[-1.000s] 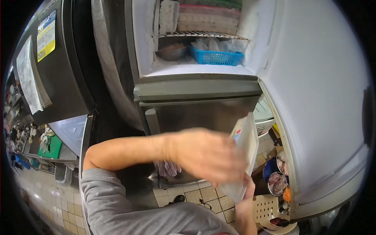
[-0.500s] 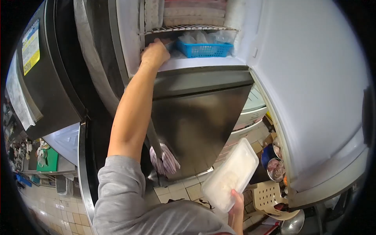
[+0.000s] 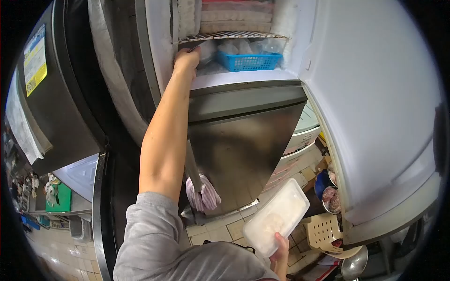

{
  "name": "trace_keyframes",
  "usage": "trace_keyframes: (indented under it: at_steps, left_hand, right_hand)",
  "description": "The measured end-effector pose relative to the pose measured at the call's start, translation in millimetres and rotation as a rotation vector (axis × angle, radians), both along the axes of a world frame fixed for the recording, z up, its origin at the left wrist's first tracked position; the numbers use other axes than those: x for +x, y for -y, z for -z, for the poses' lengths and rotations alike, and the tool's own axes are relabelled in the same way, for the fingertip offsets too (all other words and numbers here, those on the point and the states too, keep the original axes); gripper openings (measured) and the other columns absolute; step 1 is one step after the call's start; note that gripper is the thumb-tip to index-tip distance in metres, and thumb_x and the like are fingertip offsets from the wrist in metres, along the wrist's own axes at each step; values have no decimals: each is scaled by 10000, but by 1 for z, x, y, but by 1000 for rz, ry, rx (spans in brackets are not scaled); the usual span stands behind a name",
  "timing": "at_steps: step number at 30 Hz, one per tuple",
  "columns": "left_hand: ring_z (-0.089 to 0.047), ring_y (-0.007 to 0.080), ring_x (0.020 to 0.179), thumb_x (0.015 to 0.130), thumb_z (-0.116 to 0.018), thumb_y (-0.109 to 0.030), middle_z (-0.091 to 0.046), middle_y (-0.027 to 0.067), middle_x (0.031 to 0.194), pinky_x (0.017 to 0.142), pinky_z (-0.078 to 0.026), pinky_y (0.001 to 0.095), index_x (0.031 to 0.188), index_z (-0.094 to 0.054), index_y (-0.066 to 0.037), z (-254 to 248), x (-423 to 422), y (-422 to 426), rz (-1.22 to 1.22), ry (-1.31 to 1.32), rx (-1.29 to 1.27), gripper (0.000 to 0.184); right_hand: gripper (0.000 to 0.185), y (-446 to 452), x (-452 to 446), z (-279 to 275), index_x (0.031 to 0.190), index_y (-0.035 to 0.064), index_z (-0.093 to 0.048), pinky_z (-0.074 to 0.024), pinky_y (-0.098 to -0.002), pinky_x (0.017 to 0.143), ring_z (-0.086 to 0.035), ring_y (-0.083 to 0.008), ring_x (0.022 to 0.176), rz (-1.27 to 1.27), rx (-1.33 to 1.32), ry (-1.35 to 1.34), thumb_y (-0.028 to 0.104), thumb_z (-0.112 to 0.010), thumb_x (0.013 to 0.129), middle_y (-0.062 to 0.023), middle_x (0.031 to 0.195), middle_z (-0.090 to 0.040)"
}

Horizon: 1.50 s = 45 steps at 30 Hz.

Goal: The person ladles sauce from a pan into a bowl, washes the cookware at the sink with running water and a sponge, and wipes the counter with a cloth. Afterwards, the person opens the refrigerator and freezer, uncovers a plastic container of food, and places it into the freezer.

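Note:
My left hand (image 3: 187, 60) reaches into the lower left of the open freezer compartment, its fingers closed on the rim of a metal bowl (image 3: 206, 50). Just right of that bowl sits a blue basket (image 3: 251, 62) with clear plastic bags in it. Low in the view, my right hand (image 3: 281, 248) grips a white translucent container (image 3: 276, 215) by its near edge, thumb on top. The container is tilted, and something pale shows in it.
A wire shelf (image 3: 234, 35) with stacked boxes is above the basket. The open freezer door (image 3: 375, 117) stands at the right. A striped cloth (image 3: 203, 193) hangs on the lower door handle. Bowls of meat (image 3: 331, 199) and a beige basket (image 3: 323, 232) are at the lower right.
My left hand has left the container and gone up into the freezer, onto the bowl, which now looks tilted. My right hand has lowered the container and turned it flatter.

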<state>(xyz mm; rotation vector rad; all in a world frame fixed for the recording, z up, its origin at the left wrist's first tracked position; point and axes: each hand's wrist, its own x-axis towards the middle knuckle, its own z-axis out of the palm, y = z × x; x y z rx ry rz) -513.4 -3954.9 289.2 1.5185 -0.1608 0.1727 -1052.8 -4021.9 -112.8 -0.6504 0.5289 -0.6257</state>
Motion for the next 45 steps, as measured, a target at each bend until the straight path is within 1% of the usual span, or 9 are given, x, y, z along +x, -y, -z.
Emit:
trace_keyframes:
  at_steps: [3,6,20,25,27,28,31,35,45]
  left_hand:
    - [-510,163,668,897,-721,-301,-618,64,841,560,-409,359,1176,-655,-35,4,-39,-19,72,125,-18,392]
    - [-578,142,759,915,-724,-286,-639,71,877,674,-458,282,1137,-648,-41,5,-71,-40,183,228,76,339]
    - [-527,57,762,835,-796,-55,-595,-32,840,673,-402,206,902,-637,-45,97,-245,-124,114,517,-179,172]
    - [-599,114,809,936,-655,-45,-628,26,948,714,-503,280,1088,-605,-33,194,-262,-154,368,410,-158,161]
    - [-612,231,1102,955,-707,-156,-625,134,1228,932,-525,375,1244,-557,27,214,-301,-142,411,306,-170,374]
    - [-605,233,1106,944,-733,-206,-628,123,1173,952,-532,400,1173,-578,-8,209,-339,-111,367,265,-145,340]
    - [-598,165,957,871,-759,-55,-595,31,1014,877,-522,344,1006,-594,-45,274,-337,-118,666,149,-178,214]
    - [-555,102,818,791,-739,99,-556,-3,883,752,-471,245,910,-573,-64,303,-416,-41,662,12,101,261]
    - [-569,97,863,758,-822,60,-560,-1,971,769,-468,231,872,-616,-14,357,-495,118,874,204,340,247]
  right_hand:
    - [728,4,-7,6,1420,-115,-386,-547,-464,922,-632,-371,1114,24,-8,-38,151,-708,824,-249,1296,-572]
    - [728,5,-17,-6,1424,-117,-381,-546,-474,928,-629,-376,1119,23,-15,-50,150,-702,828,-248,1288,-576]
    - [593,19,-99,9,1383,-125,-451,-544,-490,970,-636,-378,1148,232,64,61,145,-647,893,-243,1310,-593]
    - [484,43,-153,25,1309,-84,-547,-581,-421,885,-692,-283,1016,310,135,7,148,-690,908,-188,1188,-672]
    - [511,52,-177,28,1282,-91,-566,-574,-391,855,-687,-254,972,401,151,-56,147,-748,867,-158,1139,-683]
    - [505,57,-192,23,1278,-95,-566,-566,-378,855,-686,-248,970,401,123,-54,142,-744,869,-155,1125,-685]
    - [543,68,-217,6,1298,-123,-526,-562,-375,869,-683,-256,993,477,105,-85,145,-733,873,-181,1181,-660]
    - [556,82,-266,15,1312,-127,-509,-562,-396,894,-676,-271,1033,499,123,-120,144,-724,877,-190,1205,-646]
    - [621,101,-340,40,1392,-93,-448,-529,-418,977,-629,-302,1150,753,267,-80,128,-714,876,-202,1297,-596]
